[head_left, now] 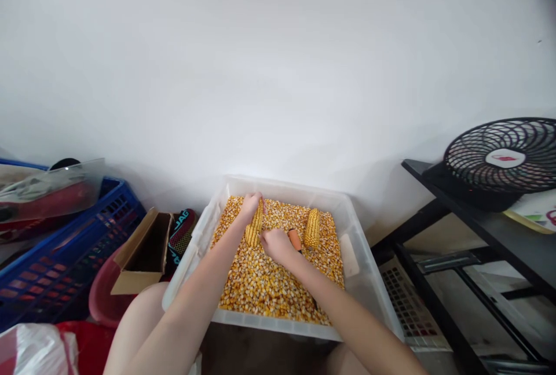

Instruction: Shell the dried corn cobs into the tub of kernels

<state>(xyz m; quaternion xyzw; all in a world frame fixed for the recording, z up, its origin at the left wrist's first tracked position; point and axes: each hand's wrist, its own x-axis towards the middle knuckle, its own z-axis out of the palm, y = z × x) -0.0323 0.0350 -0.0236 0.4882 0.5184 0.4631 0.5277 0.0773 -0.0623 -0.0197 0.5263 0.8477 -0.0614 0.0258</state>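
Note:
A clear plastic tub (367, 271) full of loose yellow corn kernels (264, 282) stands in front of me against the wall. My left hand (251, 206) grips the far end of a corn cob (255, 225) that lies over the kernels. My right hand (275, 245) presses against the near end of that cob and holds an orange-handled tool (295, 239); its working end is hidden. A second cob (311, 228) lies on the kernels just right of my right hand.
A blue crate (65, 259) with bags stands at left, an open cardboard box (141, 253) and a pink basin (101, 300) beside it. A black shelf (499, 236) at right carries a black fan (504, 158). A white wall rises behind.

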